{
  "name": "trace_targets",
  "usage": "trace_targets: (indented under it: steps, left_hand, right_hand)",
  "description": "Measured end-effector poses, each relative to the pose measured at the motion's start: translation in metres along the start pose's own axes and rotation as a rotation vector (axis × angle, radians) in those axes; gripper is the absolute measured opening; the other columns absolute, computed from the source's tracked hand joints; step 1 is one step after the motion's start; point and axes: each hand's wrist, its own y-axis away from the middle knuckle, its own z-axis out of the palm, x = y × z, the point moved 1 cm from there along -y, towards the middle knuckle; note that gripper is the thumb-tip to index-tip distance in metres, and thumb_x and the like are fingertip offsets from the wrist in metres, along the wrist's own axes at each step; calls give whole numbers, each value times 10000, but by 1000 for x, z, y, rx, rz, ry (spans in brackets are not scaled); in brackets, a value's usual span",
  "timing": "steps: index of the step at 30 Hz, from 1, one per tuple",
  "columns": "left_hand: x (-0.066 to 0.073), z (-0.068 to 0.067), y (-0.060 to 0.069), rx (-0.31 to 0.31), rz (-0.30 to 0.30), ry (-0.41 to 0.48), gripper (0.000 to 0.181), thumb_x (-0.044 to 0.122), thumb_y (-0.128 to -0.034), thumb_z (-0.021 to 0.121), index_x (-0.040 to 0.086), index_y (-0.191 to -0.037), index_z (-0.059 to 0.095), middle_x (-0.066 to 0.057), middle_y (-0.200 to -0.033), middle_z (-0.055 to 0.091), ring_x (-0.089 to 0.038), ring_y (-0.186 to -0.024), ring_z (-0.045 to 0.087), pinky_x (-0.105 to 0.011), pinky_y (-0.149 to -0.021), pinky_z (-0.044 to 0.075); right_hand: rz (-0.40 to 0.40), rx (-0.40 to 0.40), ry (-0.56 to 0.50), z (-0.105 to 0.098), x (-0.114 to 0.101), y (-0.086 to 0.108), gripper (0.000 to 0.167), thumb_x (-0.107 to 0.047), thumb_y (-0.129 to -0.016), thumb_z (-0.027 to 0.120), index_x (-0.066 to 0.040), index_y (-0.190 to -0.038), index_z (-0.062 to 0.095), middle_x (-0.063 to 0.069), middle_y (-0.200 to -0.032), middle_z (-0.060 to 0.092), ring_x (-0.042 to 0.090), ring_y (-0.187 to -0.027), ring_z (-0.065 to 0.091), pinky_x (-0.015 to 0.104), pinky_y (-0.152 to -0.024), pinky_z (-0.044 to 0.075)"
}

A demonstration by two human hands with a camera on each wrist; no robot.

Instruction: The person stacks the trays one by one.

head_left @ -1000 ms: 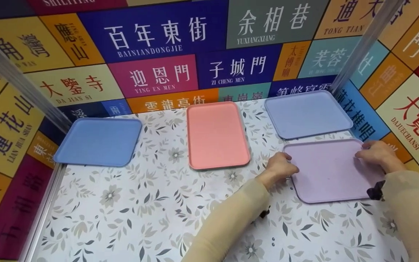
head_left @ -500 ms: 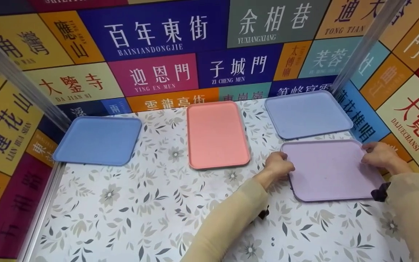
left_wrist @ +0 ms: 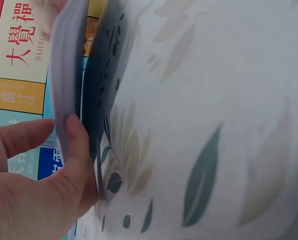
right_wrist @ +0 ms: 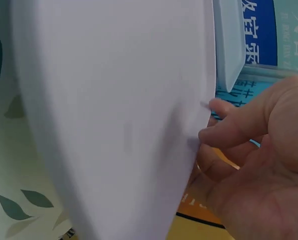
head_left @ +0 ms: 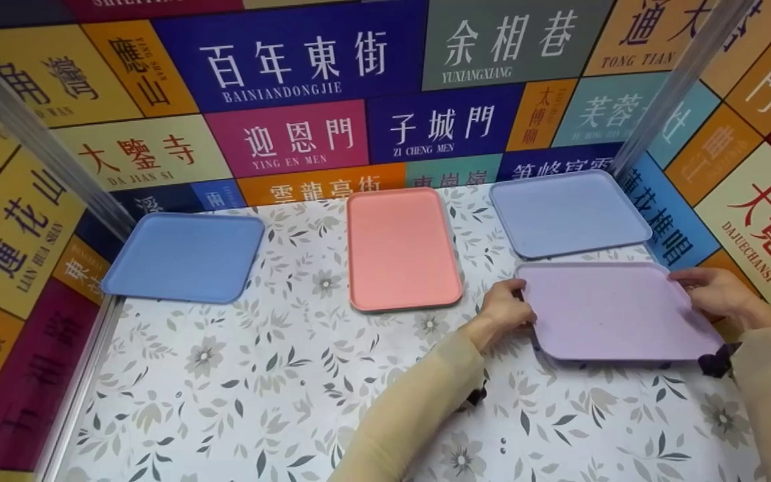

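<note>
Both hands hold a light purple tray (head_left: 616,311) at the right of the table, just above the patterned cloth. My left hand (head_left: 500,313) pinches its left rim. In the left wrist view, the thumb and fingers of the left hand (left_wrist: 36,195) grip the edge of the purple tray (left_wrist: 68,65), with a dark shaded gap beneath it. My right hand (head_left: 723,294) grips the right rim near the far corner. Close up, the right hand (right_wrist: 269,130) has its thumb on the rim of the purple tray (right_wrist: 114,100) and its other fingers partly hidden below.
Behind the purple tray lies a pale blue tray (head_left: 569,213), close to its far edge. A pink tray (head_left: 402,248) lies mid-table, with another edge showing under it. A blue tray (head_left: 185,258) lies at the left. Printed panels (head_left: 292,60) wall in the back and sides.
The purple tray has risen off the cloth, its near edge now above a shadow. Both hands have moved slightly with it, the right one further right. The other trays have not moved.
</note>
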Motion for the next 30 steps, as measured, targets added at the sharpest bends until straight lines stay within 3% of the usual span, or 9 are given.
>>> trace_targets:
  steps: [5,7,10,12,13,15,18,25,30]
  left_hand:
    - [8,-9,11,-37,-10,84,799,-235,-767,760,70,-1504,704,-145,-1468,705,-217,-859,721,-485,-810,728]
    - [8,-12,11,-54,-7,111,803,-245,-780,732,56,-1523,685,-160,-1477,691,-223,-850,721,-504,-835,727]
    - [9,-19,10,-79,-7,155,803,-257,-792,691,38,-1538,661,-181,-1389,706,-261,-920,742,-558,-895,715]
    - [10,-24,9,-99,-4,191,803,-261,-790,675,22,-1542,648,-180,-1312,714,-303,-944,754,-604,-932,701]
    - [11,-27,8,-110,-3,208,799,-262,-793,667,16,-1541,643,-175,-1277,712,-322,-966,761,-626,-950,692]
    - [14,-33,5,-128,10,216,803,-263,-782,668,8,-1537,640,-162,-1241,704,-345,-962,767,-632,-948,691]
    - [17,-44,-1,-162,37,215,834,-269,-769,675,3,-1555,622,-147,-1241,685,-340,-962,763,-635,-934,690]
    - [24,-70,-11,-233,82,214,899,-242,-809,697,59,-1642,545,-136,-1342,634,-320,-963,743,-465,-726,727]
    - [31,-85,-14,-269,76,269,862,-211,-865,697,112,-1648,540,-115,-1308,625,-283,-998,721,-367,-626,702]
  right_hand:
    - [-2,-47,-53,-3,4,5,724,-5,-1000,515,61,-1701,349,429,-1730,270,338,-1197,578,299,-872,624]
    - [-4,-72,-101,-3,5,6,716,-2,-1014,529,36,-1709,363,363,-1634,473,257,-1151,633,298,-910,640]
    - [0,-95,-205,-2,6,8,707,14,-1010,571,-101,-1701,471,7,-1343,715,161,-1098,692,297,-969,659]
    - [-2,-113,-277,-2,5,9,690,21,-1009,589,-244,-1645,558,-242,-1163,684,134,-1075,723,314,-986,672]
    - [-4,-121,-310,-1,4,9,679,24,-1013,592,-325,-1595,594,-302,-1105,669,124,-1068,734,323,-987,676]
    - [-16,-128,-356,-1,2,9,641,23,-1031,587,-426,-1485,645,-332,-1088,687,106,-1051,746,333,-971,684]
    - [-57,-128,-397,0,-1,6,611,20,-1062,593,-463,-1426,677,-349,-1114,710,74,-1035,742,312,-928,686]
    - [-137,-107,-479,2,-15,-1,648,26,-1078,630,-364,-1596,620,-355,-1209,698,18,-1084,702,234,-953,662]
    - [-177,-119,-595,4,-25,-5,653,66,-1073,632,-311,-1606,617,-311,-1256,734,46,-1094,728,235,-948,669]
